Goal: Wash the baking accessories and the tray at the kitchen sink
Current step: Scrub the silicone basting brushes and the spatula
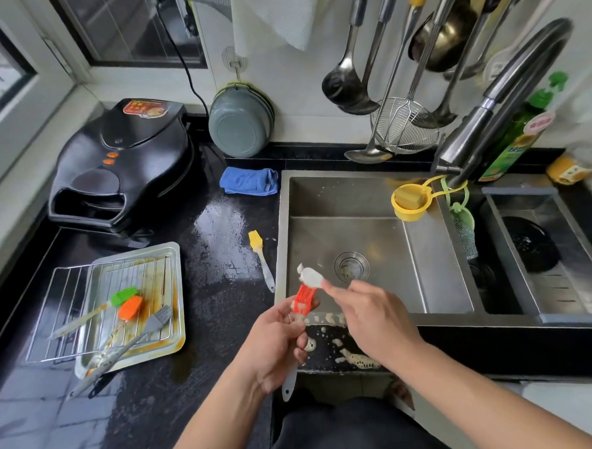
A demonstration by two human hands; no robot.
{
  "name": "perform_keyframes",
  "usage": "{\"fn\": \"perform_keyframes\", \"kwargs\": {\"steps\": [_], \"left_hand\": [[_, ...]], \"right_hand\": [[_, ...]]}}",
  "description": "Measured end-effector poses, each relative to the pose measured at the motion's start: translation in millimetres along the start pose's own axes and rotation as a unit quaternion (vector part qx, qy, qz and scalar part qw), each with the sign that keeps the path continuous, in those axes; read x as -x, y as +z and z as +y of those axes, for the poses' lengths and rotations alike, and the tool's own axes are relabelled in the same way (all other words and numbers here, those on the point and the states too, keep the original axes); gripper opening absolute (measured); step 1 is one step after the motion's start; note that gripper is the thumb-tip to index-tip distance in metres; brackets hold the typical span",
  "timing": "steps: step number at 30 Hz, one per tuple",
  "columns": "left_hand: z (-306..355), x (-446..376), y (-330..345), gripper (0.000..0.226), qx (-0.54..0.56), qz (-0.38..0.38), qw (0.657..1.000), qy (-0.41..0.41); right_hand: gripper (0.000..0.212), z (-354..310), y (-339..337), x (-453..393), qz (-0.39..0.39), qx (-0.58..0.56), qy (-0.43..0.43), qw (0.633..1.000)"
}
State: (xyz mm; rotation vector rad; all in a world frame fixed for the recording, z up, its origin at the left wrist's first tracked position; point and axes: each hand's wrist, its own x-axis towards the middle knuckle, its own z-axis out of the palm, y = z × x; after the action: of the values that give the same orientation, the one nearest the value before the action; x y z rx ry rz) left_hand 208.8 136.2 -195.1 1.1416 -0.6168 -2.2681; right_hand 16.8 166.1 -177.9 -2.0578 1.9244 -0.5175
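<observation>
Fingers of our left hand [280, 338] curl round the red silicone brush [303, 299] at the steel sink's [428, 286] near edge. Our right hand [367, 309] pinches a small white soapy pad [310, 275] against its bristles. We think we're early on: the yellow brush [260, 252] lies beside the sink, while the greasy metal tray [177, 333], wire rack [52, 316] and three more brushes wait.

Left of your sink [355, 200], a black electric griddle [123, 164] sits closed on the counter, with a folded blue cloth [249, 181] just beside the sink's back corner. Ladles [345, 84] and a wire skimmer [404, 126] hang above it; a green bottle [513, 137] stands behind it.
</observation>
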Motion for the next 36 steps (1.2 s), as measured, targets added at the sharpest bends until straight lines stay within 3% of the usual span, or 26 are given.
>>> {"fn": "perform_keyframes", "kwargs": {"steps": [4, 9, 13, 19, 23, 28, 33, 36], "left_hand": [[1, 2, -3, 0.043, 0.012, -0.001, 1.0, 0.011], [1, 0, -3, 0.046, 0.006, 0.016, 1.0, 0.006], [1, 3, -1, 0.039, 0.007, 0.024, 1.0, 0.019], [-4, 4, 3, 0.039, -0.017, 0.015, 1.0, 0.01], [0, 4, 3, 0.039, -0.005, 0.025, 0.999, 0.025], [-2, 3, 7, 0.045, -0.031, 0.04, 0.999, 0.012], [-3, -1, 8, 0.04, -0.009, 0.045, 0.999, 0.006], [-6, -2, 13, 0.041, -0.015, 0.03, 0.999, 0.001]], "right_hand": [[0.053, -11, 2, 23, -0.048, 0.003, -0.043, 0.998], [0.049, -1, 6, -2, -0.005, 0.004, 0.002, 1.0], [0.054, -16, 6, 26, -0.058, -0.002, -0.05, 0.997], [0.053, 0, 6, 6, 0.006, 0.001, 0.004, 1.0], [0.052, -16, 5, 33, -0.033, -0.025, -0.041, 0.998], [0.048, -2, 10, 7, 0.001, -0.015, 0.022, 1.0], [0.047, -16, 5, 32, -0.026, -0.021, -0.025, 0.999], [0.046, -4, 10, 18, -0.019, -0.003, 0.013, 1.0]]}}
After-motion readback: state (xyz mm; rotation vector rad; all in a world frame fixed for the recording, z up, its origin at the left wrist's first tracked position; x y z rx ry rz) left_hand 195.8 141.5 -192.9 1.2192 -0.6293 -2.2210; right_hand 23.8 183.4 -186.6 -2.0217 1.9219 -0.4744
